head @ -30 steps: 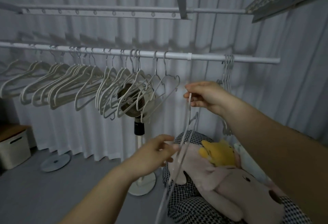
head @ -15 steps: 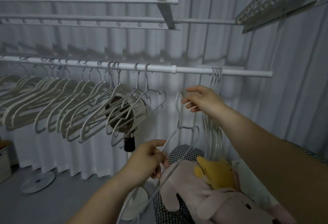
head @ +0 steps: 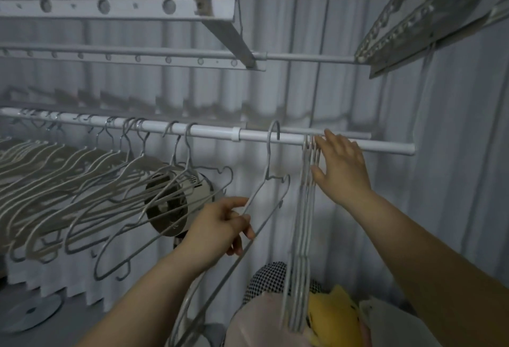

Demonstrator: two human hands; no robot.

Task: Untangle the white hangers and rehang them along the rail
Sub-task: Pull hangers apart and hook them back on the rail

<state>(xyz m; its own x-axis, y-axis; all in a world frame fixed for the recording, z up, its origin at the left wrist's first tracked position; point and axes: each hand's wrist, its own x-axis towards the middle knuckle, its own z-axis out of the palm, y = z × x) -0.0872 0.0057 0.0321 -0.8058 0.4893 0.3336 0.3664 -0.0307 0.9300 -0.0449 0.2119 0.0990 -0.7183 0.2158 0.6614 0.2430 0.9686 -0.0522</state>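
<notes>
While the left hand grips a hanger at the rail, the right hand is spread flat. It touches bunched hangers.

Dim, flat, bluish-grey light with no glare; a row of soft hanger shadows lies on the curtain just above the rail; straight bars bow toward the frame edges in wide-angle distortion; the bunched hangers beside the right hand smear with motion blur; fine detail is soft and grainy throughout.
</notes>
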